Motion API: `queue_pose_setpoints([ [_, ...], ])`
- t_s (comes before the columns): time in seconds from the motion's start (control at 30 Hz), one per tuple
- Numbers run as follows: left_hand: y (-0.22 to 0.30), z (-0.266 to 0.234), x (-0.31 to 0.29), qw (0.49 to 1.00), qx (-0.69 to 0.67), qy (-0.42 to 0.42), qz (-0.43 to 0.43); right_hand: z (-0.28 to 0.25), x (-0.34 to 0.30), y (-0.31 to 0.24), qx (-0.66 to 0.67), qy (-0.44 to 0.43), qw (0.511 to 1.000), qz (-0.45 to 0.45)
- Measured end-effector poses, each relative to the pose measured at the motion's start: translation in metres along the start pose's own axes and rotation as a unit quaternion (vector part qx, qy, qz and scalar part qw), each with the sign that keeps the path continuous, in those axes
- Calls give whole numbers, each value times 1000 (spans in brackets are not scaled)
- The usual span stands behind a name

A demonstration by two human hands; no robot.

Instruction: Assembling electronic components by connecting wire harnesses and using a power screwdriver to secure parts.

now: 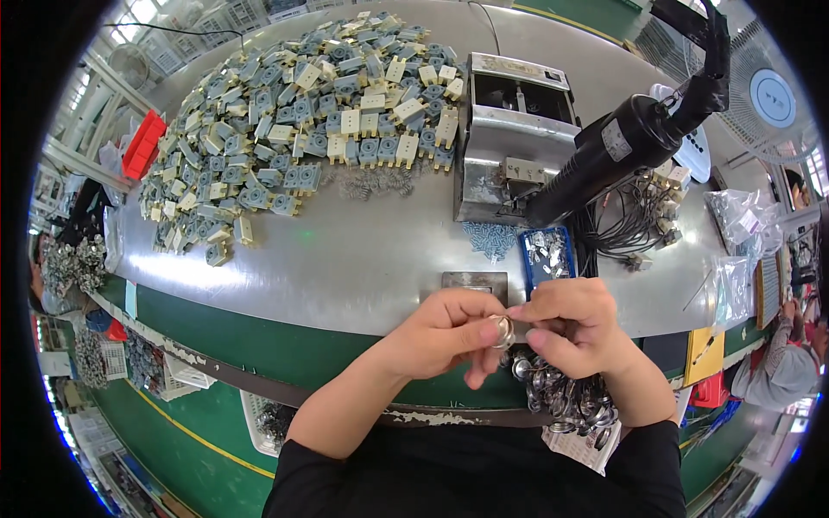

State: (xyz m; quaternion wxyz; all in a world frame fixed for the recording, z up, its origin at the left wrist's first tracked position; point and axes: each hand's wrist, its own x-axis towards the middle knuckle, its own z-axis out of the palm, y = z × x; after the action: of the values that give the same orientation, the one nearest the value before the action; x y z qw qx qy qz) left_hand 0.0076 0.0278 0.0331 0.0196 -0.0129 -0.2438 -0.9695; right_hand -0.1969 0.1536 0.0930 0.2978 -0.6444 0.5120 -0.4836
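Close to the table's front edge, my left hand (453, 337) pinches a shiny round metal part (503, 331), ring-like in outline, between thumb and fingers. Right beside it is my right hand (572, 326), its thumb and index finger drawn together at the ring's side. Whatever those fingers hold is too small and too covered to name. Below my right hand lies a heap of similar shiny round metal parts (570, 393). Just beyond my hands are a flat metal block (475, 280) and a blue tray (547, 250) of small metal pieces.
A large pile of grey-and-cream block-shaped parts (302, 112) covers the far left. Blue screws (490, 240) lie before a metal machine (509, 129). A black cylindrical tool (617, 147) leans over it. Black cables (630, 220) and plastic bags (743, 224) are at the right.
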Motion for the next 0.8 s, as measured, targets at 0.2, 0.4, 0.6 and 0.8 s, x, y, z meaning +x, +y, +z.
queue_pose_setpoints([
  [0.2, -2, 26, 5, 834, 493, 185, 164, 6, -2, 0, -60, -17, 998, -1],
  [0.4, -13, 16, 14, 845, 418, 230, 241, 15, 1, 10, -93, 50, 994, -40],
  [0.6, -8, -3, 11, 943, 250, 141, 170, 0, 2, 11, -32, -7, 999, 23],
  [0.8, 29, 8, -25, 858, 451, 207, 133, -25, 13, -3, -135, -131, 966, 176],
])
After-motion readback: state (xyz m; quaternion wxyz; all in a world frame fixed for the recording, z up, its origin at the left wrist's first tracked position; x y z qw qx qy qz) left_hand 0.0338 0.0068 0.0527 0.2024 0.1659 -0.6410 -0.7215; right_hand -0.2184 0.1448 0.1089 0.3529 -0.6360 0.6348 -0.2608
